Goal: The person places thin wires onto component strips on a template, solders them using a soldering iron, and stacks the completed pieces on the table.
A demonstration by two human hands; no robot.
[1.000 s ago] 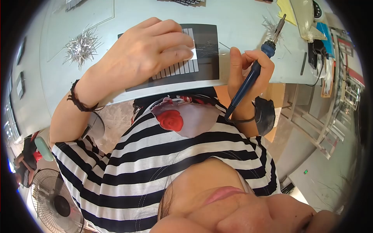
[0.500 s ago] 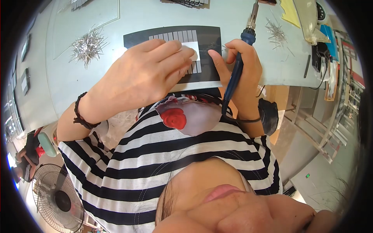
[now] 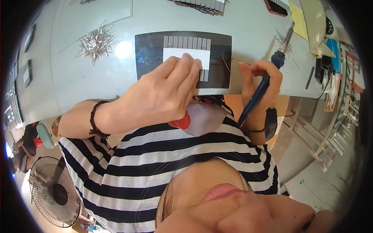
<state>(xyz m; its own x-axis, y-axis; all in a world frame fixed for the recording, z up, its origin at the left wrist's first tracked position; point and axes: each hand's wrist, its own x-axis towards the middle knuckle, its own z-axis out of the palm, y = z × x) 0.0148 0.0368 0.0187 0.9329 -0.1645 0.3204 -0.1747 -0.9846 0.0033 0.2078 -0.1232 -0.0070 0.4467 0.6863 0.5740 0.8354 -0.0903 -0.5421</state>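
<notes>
My right hand [image 3: 264, 83] is wrapped around the dark blue handle of a soldering iron [image 3: 265, 79], whose metal tip points up and away to the right. On a dark rectangular mat [image 3: 221, 73] lies a row of narrow grey strips [image 3: 188, 42], side by side, with a flat white block [image 3: 171, 53] across them. My left hand [image 3: 163, 91] is closed, its fingertips bent together on the near part of the white block. The hand covers much of the strips' near ends. Fine thin wires [image 3: 225, 64] lie on the mat's right side.
A pile of thin metal wires [image 3: 96, 43] sits at left on the pale table [image 3: 128, 81]. Stacked strip pieces [image 3: 206, 6] are at the far edge. A phone [image 3: 276, 7] and yellow cloth [image 3: 298, 23] lie at far right. A fan [image 3: 58, 194] stands lower left.
The soldering iron and my right hand have moved right, away from the mat. My left hand has drawn back toward my body, uncovering more of the white block. The view has shifted slightly.
</notes>
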